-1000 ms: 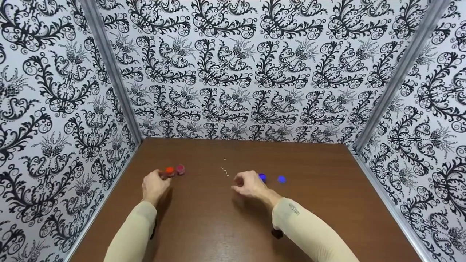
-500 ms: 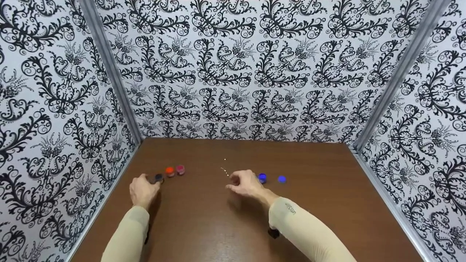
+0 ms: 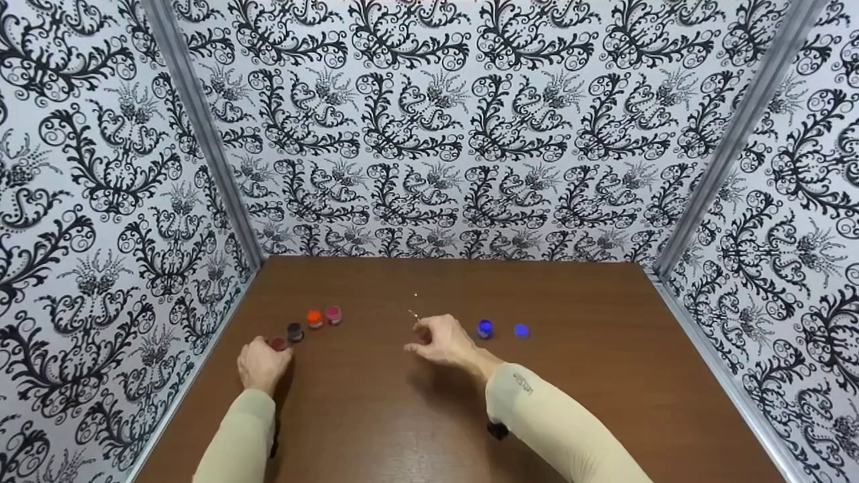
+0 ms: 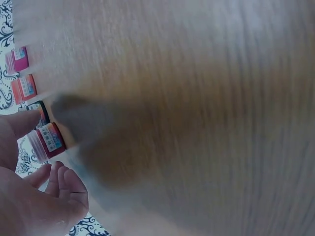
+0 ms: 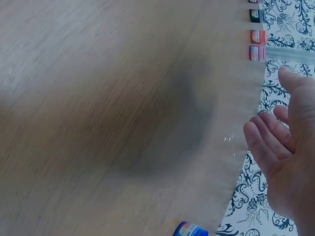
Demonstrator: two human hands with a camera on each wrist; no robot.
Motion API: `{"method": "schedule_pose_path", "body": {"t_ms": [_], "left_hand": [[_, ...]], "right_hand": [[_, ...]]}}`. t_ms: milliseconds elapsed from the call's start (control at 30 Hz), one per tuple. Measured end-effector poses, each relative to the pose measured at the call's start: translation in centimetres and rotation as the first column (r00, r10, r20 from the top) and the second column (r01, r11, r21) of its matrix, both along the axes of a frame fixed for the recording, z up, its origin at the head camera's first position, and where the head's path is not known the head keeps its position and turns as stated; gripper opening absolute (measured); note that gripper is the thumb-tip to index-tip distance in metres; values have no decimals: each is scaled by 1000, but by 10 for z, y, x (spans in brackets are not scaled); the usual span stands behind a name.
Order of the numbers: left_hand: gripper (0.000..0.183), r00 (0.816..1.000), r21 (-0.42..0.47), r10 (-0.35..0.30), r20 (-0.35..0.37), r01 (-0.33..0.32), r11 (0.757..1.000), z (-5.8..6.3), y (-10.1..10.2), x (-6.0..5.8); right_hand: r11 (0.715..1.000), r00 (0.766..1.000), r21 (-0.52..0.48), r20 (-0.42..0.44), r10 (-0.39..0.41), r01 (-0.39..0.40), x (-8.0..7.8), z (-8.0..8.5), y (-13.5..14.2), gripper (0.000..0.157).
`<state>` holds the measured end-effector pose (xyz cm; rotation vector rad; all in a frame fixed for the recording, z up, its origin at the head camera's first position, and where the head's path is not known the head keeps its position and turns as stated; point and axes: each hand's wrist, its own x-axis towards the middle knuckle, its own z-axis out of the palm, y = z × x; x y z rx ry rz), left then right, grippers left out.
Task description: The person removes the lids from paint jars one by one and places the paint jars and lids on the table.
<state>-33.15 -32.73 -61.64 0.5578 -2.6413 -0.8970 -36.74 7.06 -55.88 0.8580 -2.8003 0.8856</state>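
My left hand [image 3: 263, 365] is at a dark red paint jar [image 3: 278, 343], the nearest of a slanting row on the left. In the left wrist view the dark red jar [image 4: 50, 140] stands between thumb and fingers, with a gap below it to the fingertips. The thumb overlaps a black paint jar [image 4: 41, 111]. Beyond are an orange paint jar [image 3: 315, 319] and a pink one [image 3: 333, 315]. My right hand [image 3: 443, 341] hovers over the middle of the table, fingers loosely bent, holding nothing. Right of it stands a blue paint jar [image 3: 485, 329].
A flat blue disc, like a lid [image 3: 521, 330], lies right of the blue jar. Small white specks [image 5: 229, 139] mark the brown table [image 3: 376, 416] just beyond the right hand. Patterned walls [image 3: 429, 134] enclose the table at the back and both sides.
My left hand has moved along the row from the orange jar, past the black one, to the dark red jar. The right hand has drifted left, away from the blue jar.
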Motion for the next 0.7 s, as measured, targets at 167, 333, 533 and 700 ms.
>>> {"method": "schedule_pose_path", "body": {"t_ms": [167,333,533,700], "left_hand": [[52,1000,-13,-6,-5,6,1000,-4,-3,-2],[52,1000,-1,-21,23,21,1000,-7,-4,-4],[54,1000,15,-11,27,10,1000,-7,-3,-6],[55,1000,52,3,20,-4,999,-8,-2,-6]], "right_hand": [[1000,1000,6,31,-4,4,0,1,-6,41],[1000,999,0,46,1,-1,0,2,-12,43],[1000,1000,9,25,5,-5,1,0,-20,40],[998,999,-36,18,48,-48,-3,-4,-22,42]]}}
